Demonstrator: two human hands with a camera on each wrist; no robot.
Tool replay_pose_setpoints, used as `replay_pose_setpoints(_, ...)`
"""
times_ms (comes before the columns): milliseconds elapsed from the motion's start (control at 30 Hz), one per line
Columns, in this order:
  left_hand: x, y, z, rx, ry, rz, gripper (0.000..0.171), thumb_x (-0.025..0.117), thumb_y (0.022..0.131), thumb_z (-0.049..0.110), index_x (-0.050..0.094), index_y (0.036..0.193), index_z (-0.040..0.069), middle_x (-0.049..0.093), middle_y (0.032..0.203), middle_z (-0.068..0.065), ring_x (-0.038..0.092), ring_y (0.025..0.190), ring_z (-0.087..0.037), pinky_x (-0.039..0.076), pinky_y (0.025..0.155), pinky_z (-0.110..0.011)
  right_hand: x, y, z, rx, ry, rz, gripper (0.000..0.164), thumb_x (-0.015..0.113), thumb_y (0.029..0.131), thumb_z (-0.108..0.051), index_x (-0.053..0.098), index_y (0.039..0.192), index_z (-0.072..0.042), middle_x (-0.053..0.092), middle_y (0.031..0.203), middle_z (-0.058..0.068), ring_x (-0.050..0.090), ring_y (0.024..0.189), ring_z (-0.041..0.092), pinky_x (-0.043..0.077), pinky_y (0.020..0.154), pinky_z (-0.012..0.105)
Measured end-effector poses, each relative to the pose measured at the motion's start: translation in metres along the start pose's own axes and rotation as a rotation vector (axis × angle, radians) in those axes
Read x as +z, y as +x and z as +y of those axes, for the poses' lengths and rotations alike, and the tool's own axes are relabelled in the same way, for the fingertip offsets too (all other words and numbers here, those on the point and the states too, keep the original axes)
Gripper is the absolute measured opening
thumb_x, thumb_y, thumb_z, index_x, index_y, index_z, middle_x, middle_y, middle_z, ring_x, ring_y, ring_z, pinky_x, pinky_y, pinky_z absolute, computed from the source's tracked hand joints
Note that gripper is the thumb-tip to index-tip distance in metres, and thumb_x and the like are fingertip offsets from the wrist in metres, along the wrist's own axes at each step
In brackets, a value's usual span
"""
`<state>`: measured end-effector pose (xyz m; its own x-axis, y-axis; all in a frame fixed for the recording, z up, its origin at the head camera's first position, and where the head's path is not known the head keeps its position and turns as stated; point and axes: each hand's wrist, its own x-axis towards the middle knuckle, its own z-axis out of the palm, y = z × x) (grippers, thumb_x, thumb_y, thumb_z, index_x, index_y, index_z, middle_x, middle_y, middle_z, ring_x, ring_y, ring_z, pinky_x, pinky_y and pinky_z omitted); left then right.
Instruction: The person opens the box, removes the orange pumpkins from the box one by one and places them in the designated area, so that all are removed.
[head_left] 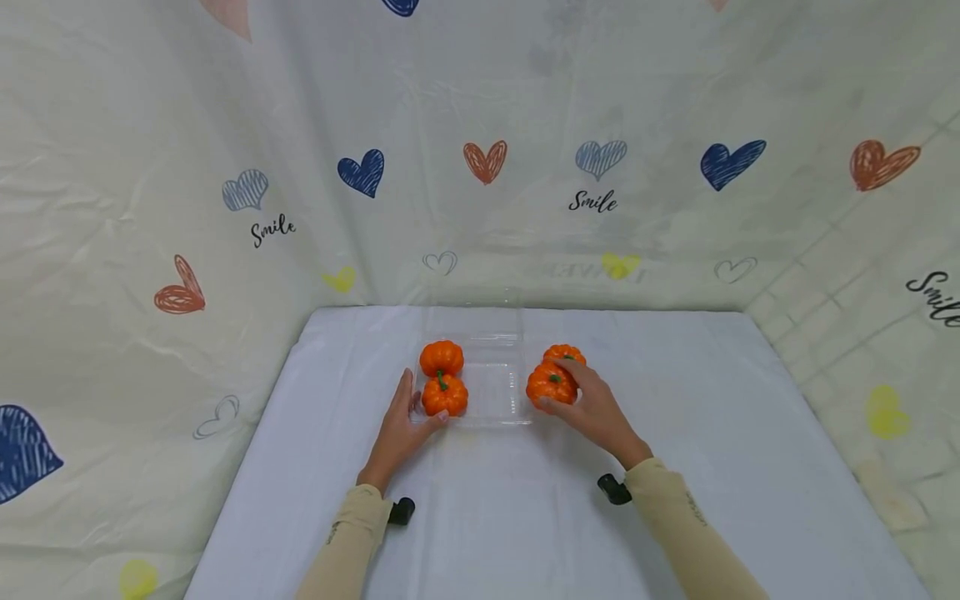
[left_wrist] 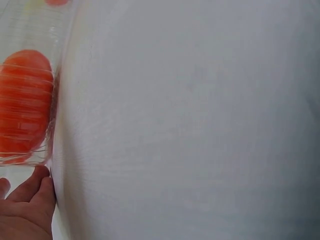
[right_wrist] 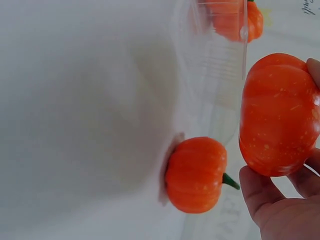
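Observation:
A clear plastic container [head_left: 495, 392] stands on the table with two small orange pumpkins, a back one [head_left: 441, 358] and a front one [head_left: 446, 395], in its left half. My left hand [head_left: 401, 433] rests at the container's front left corner, fingers along the left side and thumb at the front edge. Just right of the container, my right hand [head_left: 596, 412] grips another orange pumpkin [right_wrist: 280, 115] with a green stem, lifted off the table in the right wrist view. Behind it a further pumpkin [right_wrist: 196, 175] sits on the table, partly hidden in the head view.
A white cloth covers the table [head_left: 675, 417]. The container's clear lid [head_left: 472, 321] stands raised at its back. Behind the table hangs a pale curtain [head_left: 525, 225] printed with hearts.

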<state>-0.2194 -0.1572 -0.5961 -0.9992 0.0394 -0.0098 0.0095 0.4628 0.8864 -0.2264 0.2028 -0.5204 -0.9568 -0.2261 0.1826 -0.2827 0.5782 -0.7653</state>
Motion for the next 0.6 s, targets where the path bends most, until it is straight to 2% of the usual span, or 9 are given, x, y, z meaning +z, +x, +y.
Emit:
replay_pose_setpoints(267,0.000,0.000,0.002,-0.010,0.001,-0.007,0.120,0.080,0.089,0.065,0.010,0.174,0.019,0.013,0.179,-0.001,0.044,0.152,-0.031,0.034,0.123,-0.050,-0.006,-0.010,0.014,0.025,-0.021,-0.001,0.074,0.085,0.094,-0.038,0.054,0.152,-0.004,0.057,0.147,0.020,0.057,0.124,0.040,0.051,0.104,0.063)
replay_pose_setpoints(600,-0.002,0.000,0.001,-0.009,0.002,-0.010,0.120,0.080,0.089,0.065,0.010,0.174,0.020,0.013,0.179,-0.001,0.044,0.152,-0.029,0.032,0.124,-0.048,-0.004,-0.016,0.028,0.054,-0.056,-0.015,0.074,0.083,0.097,-0.031,0.049,0.153,0.004,0.053,0.152,0.027,0.052,0.135,0.046,0.044,0.112,0.066)
